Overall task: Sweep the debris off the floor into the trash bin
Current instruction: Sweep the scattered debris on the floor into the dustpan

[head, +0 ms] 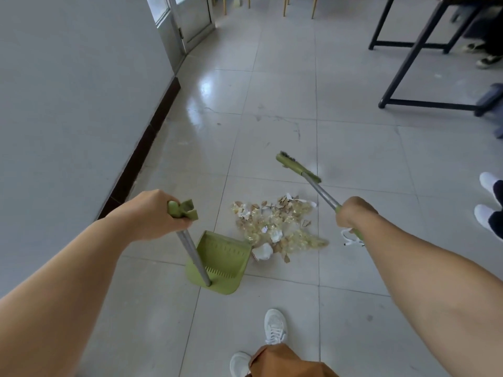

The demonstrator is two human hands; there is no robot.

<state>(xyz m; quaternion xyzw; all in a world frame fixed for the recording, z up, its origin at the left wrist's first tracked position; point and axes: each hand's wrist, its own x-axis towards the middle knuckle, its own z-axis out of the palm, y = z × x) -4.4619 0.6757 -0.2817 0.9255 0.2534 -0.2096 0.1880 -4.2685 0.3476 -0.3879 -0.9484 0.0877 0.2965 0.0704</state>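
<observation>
A pile of debris (277,227), yellowish scraps, brown bits and crumpled white paper, lies on the tiled floor in the middle of the view. A green dustpan (223,259) rests on the floor just left of the pile, its mouth touching the nearest scraps. My left hand (160,216) grips the green top of the dustpan's metal handle. My right hand (353,213) holds the broom's metal shaft. The green broom head (296,167) sits beyond the pile, apart from it. No trash bin is in view.
A grey wall (68,104) with a dark baseboard runs along the left. A black-framed table (424,50) stands at the back right. Another person's white shoes (487,197) are at the right edge. My own white sneakers (275,325) are below the pile.
</observation>
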